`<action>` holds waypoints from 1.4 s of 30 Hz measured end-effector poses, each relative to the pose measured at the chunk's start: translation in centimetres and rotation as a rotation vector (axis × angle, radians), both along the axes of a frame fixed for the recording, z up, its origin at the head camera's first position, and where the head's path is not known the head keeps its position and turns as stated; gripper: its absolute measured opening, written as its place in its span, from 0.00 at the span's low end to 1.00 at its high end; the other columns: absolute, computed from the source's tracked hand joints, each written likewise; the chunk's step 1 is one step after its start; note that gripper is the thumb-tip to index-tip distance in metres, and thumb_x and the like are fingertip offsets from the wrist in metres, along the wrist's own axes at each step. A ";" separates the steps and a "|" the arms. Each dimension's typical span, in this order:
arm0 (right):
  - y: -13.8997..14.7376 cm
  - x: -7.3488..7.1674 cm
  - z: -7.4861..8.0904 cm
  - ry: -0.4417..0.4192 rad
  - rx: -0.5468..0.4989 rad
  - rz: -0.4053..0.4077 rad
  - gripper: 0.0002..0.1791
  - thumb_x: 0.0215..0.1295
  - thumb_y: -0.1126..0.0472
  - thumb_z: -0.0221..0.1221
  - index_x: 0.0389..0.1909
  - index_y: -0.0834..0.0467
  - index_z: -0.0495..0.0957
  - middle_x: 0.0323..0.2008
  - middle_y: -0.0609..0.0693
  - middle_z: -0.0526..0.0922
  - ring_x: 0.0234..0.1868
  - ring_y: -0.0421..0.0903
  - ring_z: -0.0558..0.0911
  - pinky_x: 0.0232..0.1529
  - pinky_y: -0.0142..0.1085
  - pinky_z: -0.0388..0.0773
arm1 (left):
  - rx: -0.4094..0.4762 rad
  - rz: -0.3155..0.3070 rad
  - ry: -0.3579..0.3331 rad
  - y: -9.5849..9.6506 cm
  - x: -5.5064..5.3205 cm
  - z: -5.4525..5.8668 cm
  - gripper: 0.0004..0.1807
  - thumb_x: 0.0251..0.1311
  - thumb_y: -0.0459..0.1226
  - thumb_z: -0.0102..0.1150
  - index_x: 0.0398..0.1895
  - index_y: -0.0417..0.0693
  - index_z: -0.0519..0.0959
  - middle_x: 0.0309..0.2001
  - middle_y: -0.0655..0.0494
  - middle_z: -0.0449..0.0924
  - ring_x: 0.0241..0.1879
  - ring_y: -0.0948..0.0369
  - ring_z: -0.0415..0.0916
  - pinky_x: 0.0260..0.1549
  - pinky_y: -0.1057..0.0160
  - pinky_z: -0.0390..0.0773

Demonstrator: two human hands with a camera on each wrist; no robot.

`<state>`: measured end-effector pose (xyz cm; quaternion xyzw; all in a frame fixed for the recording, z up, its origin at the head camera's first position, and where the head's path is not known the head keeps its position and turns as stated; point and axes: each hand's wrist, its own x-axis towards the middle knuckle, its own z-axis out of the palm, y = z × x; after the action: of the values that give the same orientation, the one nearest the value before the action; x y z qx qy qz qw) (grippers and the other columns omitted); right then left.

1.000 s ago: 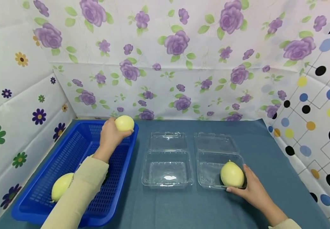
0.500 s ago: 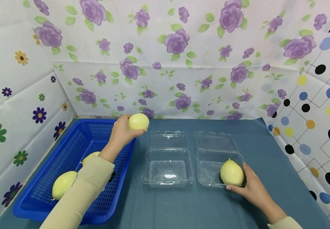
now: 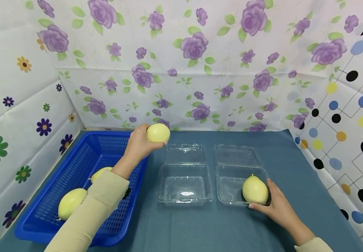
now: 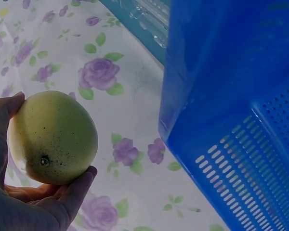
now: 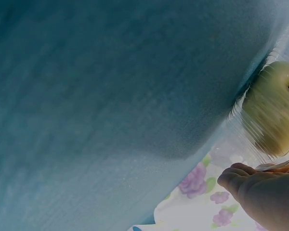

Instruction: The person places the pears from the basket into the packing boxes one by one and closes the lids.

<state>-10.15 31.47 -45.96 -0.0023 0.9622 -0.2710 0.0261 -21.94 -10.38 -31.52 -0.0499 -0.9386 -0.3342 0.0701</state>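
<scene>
My left hand (image 3: 139,141) grips a pale yellow-green pear (image 3: 158,133), held up near the basket's far right corner. In the left wrist view, the thumb and fingers go around this pear (image 4: 55,137), its dark-speckled end showing. On the right, a second pear (image 3: 255,190) sits in the front half of an opened clear plastic container (image 3: 232,203). Right beside it, my right hand (image 3: 279,210) holds that container's front right corner, thumb at the front edge and fingers along the side. Through the clear wall, the right wrist view shows the pear (image 5: 272,110) behind the right hand (image 5: 269,192).
A blue slotted basket (image 3: 27,232) at left holds more pears (image 3: 71,203), partly hidden by the left sleeve. Another opened clear container (image 3: 184,201) lies between basket and right container. Blue cloth (image 3: 184,231) covers the table; patterned sheets (image 3: 181,87) enclose the back and sides.
My left hand has carried its pear to the right, from over the basket to beyond its far right edge. The right hand and its container have stayed in place.
</scene>
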 end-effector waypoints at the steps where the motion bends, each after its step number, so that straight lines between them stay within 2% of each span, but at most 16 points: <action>1: 0.0 0.0 0.0 0.000 0.000 0.000 0.68 0.47 0.35 0.67 0.70 0.77 0.40 0.66 0.80 0.49 0.64 0.77 0.54 0.54 0.70 0.61 | -0.001 -0.002 0.001 0.2 0.0 0.0 0.43 0.45 0.48 0.72 0.60 0.34 0.67 0.54 0.36 0.74 0.50 0.43 0.73 0.46 0.44 0.75; 17: 0.2 0.0 -0.1 -0.016 -0.010 -0.009 0.68 0.47 0.35 0.67 0.70 0.76 0.40 0.67 0.80 0.48 0.64 0.77 0.54 0.54 0.70 0.61 | 0.008 -0.065 0.037 2.7 0.7 -0.1 0.42 0.43 0.48 0.73 0.60 0.38 0.68 0.54 0.40 0.74 0.51 0.44 0.74 0.46 0.44 0.75; 29: 0.1 -0.1 -0.1 0.002 -0.009 -0.008 0.68 0.45 0.35 0.68 0.70 0.77 0.42 0.66 0.80 0.49 0.64 0.77 0.54 0.54 0.69 0.61 | -0.046 -0.138 0.037 4.8 1.4 -1.1 0.44 0.41 0.47 0.75 0.61 0.36 0.68 0.53 0.40 0.75 0.49 0.45 0.75 0.44 0.47 0.78; 37: 0.2 0.0 -0.1 0.000 -0.016 -0.009 0.68 0.46 0.35 0.68 0.70 0.77 0.42 0.66 0.80 0.49 0.64 0.77 0.54 0.54 0.70 0.61 | -0.047 -0.179 0.053 6.2 1.8 -1.3 0.44 0.40 0.46 0.76 0.60 0.37 0.68 0.51 0.42 0.75 0.46 0.47 0.76 0.43 0.48 0.79; 42: 0.2 -0.1 -0.1 -0.010 -0.014 -0.011 0.69 0.45 0.34 0.67 0.70 0.76 0.41 0.67 0.80 0.49 0.64 0.77 0.53 0.55 0.70 0.60 | -0.043 -0.189 0.034 6.8 2.0 -1.5 0.44 0.40 0.46 0.76 0.61 0.38 0.67 0.52 0.42 0.74 0.47 0.47 0.76 0.43 0.48 0.78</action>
<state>-10.26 31.65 -46.09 0.0039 0.9602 -0.2776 0.0293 -19.93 -3.59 -33.04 -0.1456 -0.9352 -0.3183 0.0531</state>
